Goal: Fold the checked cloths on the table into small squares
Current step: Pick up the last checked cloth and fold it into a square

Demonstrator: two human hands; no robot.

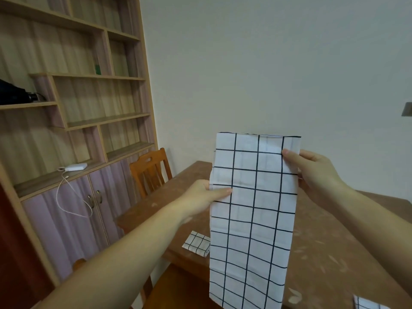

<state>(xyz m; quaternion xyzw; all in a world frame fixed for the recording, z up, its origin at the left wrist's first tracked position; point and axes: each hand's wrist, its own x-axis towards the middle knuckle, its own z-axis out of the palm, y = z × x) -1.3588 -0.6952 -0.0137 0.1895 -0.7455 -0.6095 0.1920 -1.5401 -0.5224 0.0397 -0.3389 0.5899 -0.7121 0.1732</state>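
Observation:
A white cloth with a black check (252,219) hangs upright in the air as a long narrow strip, folded lengthwise, above the brown table (323,241). My left hand (206,195) pinches its left edge about a third of the way down. My right hand (312,172) grips its right edge a little higher, thumb on the front. A small folded checked cloth (196,243) lies on the table near the left edge, partly hidden behind the hanging strip. Another checked cloth (367,304) shows only a corner at the bottom right.
An orange wooden chair (151,170) stands at the table's far left corner, and a second chair seat (176,288) sits below the near edge. A tall shelf unit with cupboards (73,121) fills the left wall, holding a white charger with cable (75,167).

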